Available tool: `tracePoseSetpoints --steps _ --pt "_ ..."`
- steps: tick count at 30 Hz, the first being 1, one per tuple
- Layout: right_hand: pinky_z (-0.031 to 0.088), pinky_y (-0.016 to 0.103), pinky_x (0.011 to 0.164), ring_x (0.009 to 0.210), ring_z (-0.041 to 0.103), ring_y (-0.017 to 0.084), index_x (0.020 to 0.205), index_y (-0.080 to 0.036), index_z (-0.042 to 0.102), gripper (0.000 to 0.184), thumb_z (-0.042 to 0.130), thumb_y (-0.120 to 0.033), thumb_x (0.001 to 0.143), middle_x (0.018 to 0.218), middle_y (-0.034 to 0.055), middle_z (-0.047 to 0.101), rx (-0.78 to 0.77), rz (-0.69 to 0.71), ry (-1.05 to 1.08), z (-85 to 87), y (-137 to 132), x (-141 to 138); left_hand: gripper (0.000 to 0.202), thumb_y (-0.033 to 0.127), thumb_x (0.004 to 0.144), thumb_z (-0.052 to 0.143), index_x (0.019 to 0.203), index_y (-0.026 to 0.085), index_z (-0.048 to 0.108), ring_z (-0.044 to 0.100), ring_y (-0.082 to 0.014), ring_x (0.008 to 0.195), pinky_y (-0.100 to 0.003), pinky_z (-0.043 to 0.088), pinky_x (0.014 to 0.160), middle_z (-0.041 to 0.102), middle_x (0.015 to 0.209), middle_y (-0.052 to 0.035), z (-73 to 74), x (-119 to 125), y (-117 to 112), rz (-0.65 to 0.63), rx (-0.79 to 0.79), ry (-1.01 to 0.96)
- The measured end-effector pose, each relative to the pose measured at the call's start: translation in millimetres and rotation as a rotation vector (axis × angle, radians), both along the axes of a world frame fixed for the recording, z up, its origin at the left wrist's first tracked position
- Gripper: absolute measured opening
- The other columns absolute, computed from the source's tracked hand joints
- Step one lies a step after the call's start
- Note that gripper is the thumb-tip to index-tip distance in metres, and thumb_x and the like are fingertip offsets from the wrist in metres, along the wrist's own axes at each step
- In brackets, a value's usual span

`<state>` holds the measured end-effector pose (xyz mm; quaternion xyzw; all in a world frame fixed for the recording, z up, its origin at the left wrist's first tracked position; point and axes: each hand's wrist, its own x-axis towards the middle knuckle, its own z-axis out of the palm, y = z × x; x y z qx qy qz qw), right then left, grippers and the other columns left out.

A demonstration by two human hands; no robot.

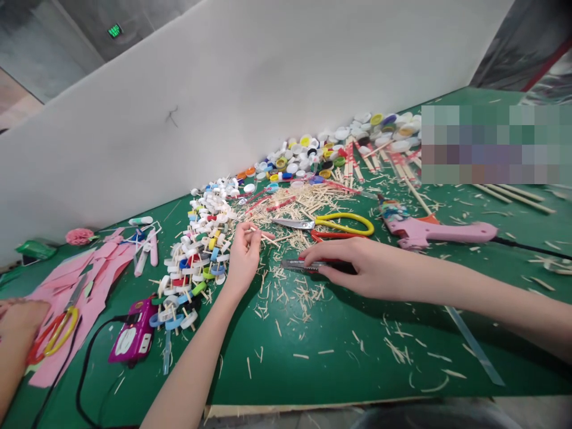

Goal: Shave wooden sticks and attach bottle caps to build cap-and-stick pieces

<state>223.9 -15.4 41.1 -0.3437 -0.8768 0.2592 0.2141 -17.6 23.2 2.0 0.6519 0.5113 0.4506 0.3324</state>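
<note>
My left hand (245, 253) pinches a short wooden stick (264, 236) between its fingertips, beside the long heap of bottle caps with bits of stick in them (196, 262). In my right hand (346, 265) is a utility knife (298, 264), gripped low over the table with its blade end pointing left. Just beyond that hand lie yellow-and-red scissors (344, 224). Chopped stick pieces and shavings (304, 295) are scattered beneath and around both hands. A pink glue gun (440, 231) rests to the right with its nozzle end turned left.
Loose bottle caps (297, 158) are heaped against the white partition (250, 77). At the left are pink paper (84, 280), a second pair of scissors (62, 330), a purple power socket (133, 333) with black cords, and another person's hand (22, 325). Long sticks (513, 195) lie at the right.
</note>
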Motion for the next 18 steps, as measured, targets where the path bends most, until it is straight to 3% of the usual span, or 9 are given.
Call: tracePoseSetpoints --steps 5,7,11,15,18 --pt "0.046 0.025 0.052 0.055 0.059 0.012 0.117 -0.026 0.062 0.032 0.046 -0.033 0.090 0.085 -0.0008 0.070 -0.207 -0.094 -0.021 4.7 0 0 0.014 0.038 0.096 0.043 0.094 0.025 0.039 0.026 -0.0078 0.043 -0.025 0.023 0.043 0.068 0.085 -0.0011 -0.1 0 -1 0.014 -0.012 0.002" --pt "0.047 0.025 0.052 0.052 0.059 0.011 0.118 -0.025 0.059 0.032 0.045 -0.034 0.090 0.088 -0.0003 0.070 -0.331 -0.126 -0.003 4.3 1 0 0.015 0.039 0.096 0.043 0.094 0.025 0.039 0.026 -0.0080 0.044 -0.025 0.024 0.043 0.067 0.087 -0.0013 -0.8 -1 0 0.018 -0.014 0.007" --pt "0.054 0.029 0.063 0.058 0.064 0.011 0.125 -0.024 0.052 0.036 0.042 -0.037 0.093 0.114 0.0062 0.066 -0.479 -0.153 0.138 -2.0 5 3 0.016 0.040 0.095 0.044 0.093 0.024 0.044 0.036 -0.0096 0.054 -0.025 0.034 0.051 0.058 0.089 -0.0013 -2.8 -2 1 0.060 0.047 0.068" --pt "0.055 0.032 0.070 0.067 0.067 0.015 0.135 -0.024 0.044 0.045 0.039 -0.041 0.094 0.105 0.0059 0.068 -0.562 -0.138 0.198 0.3 5 5 0.015 0.039 0.095 0.045 0.094 0.024 0.047 0.040 -0.0108 0.060 -0.025 0.036 0.056 0.045 0.076 0.0015 -4.1 -4 3 0.086 0.070 0.083" --pt "0.054 0.031 0.072 0.083 0.068 0.019 0.135 -0.025 0.046 0.048 0.043 -0.045 0.092 0.107 0.0050 0.069 -0.513 -0.178 0.098 7.6 -1 2 0.014 0.036 0.095 0.046 0.094 0.023 0.046 0.043 -0.0104 0.063 -0.024 0.037 0.058 0.048 0.080 0.0009 -3.4 -3 2 0.092 0.066 0.060"
